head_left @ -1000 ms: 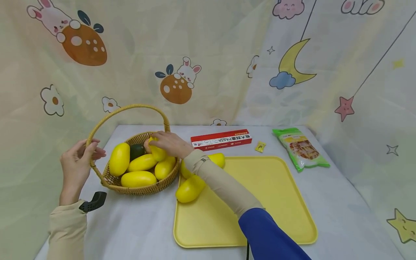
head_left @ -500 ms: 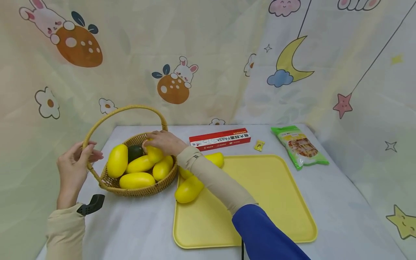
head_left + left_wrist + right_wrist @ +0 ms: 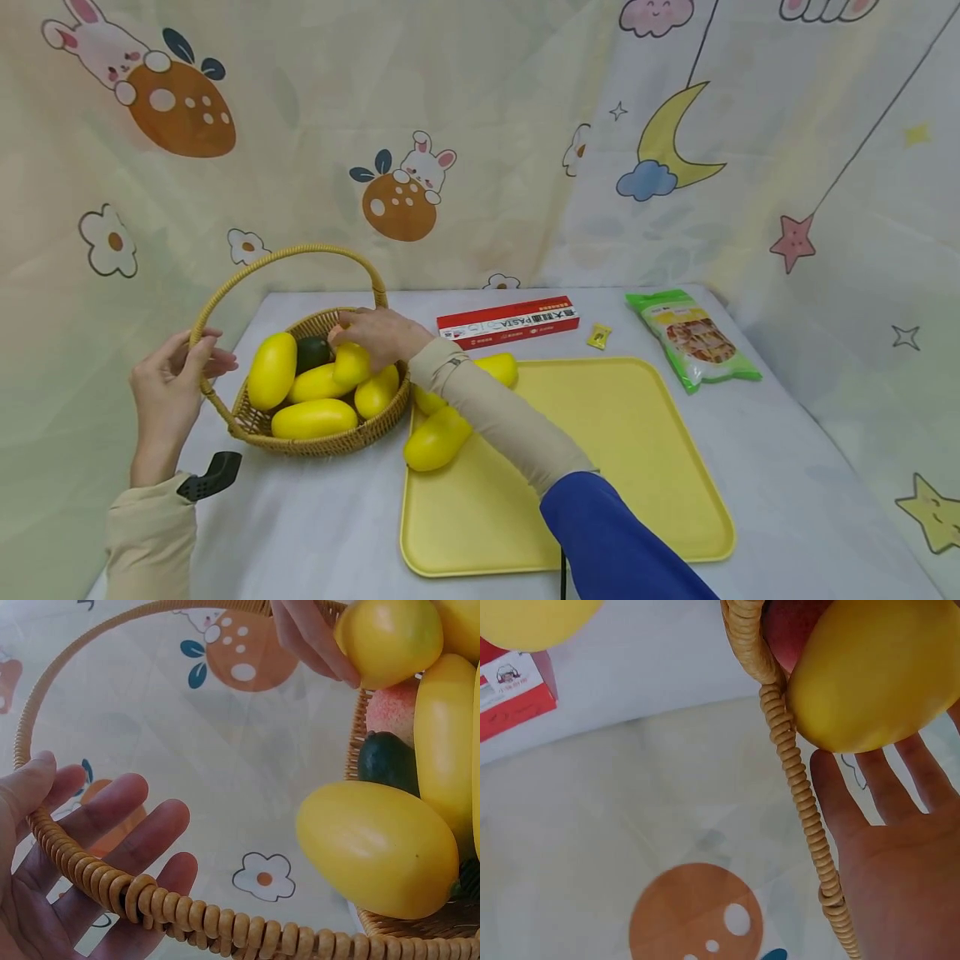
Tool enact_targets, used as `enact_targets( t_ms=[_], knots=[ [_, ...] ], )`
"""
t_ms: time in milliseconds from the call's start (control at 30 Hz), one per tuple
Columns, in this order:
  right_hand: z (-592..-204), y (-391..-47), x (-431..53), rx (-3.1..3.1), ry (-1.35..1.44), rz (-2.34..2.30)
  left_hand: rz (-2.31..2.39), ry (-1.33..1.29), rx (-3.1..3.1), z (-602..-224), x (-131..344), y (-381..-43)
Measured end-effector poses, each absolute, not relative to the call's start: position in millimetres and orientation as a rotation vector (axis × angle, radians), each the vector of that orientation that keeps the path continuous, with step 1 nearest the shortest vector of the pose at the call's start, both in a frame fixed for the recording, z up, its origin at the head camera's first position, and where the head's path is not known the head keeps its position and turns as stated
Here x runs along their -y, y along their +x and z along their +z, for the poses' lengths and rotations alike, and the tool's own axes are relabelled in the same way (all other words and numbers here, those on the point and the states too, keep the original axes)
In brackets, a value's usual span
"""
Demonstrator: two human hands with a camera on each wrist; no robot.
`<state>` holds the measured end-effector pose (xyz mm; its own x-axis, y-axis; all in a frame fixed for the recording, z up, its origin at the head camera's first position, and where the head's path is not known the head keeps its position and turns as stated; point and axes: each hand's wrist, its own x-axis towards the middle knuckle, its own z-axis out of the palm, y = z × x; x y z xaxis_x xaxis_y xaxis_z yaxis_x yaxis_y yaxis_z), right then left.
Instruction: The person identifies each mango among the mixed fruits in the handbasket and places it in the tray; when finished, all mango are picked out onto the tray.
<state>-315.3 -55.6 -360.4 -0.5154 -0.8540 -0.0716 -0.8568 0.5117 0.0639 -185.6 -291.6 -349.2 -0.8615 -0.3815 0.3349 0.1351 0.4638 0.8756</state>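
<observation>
While the left hand (image 3: pixel 167 379), fingers spread, is touching the handle (image 3: pixel 307 247) at the basket's (image 3: pixel 322 447) 9 o'clock, the right hand (image 3: pixel 384 335), fingers parted, is touching a yellow fruit (image 3: pixel 352 365) inside, at 2 o'clock.

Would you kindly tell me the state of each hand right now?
Left hand: loosely holding the basket handle.
Right hand: open, touching a yellow fruit.
</observation>
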Motion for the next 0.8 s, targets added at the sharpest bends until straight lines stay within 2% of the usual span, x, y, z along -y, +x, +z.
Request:
enact_targets(
  t_ms=[200,800],
  knots=[
    [-363.0,-315.3,51.5,-2.683,-1.505,-0.028,-1.400,0.198,2.220,-349.8,291.0,-186.0],
    [-367.2,-303.0,49.2,-2.664,-1.544,-0.009,-1.388,0.183,2.221,-352.3,293.3,-185.4]
  ],
)
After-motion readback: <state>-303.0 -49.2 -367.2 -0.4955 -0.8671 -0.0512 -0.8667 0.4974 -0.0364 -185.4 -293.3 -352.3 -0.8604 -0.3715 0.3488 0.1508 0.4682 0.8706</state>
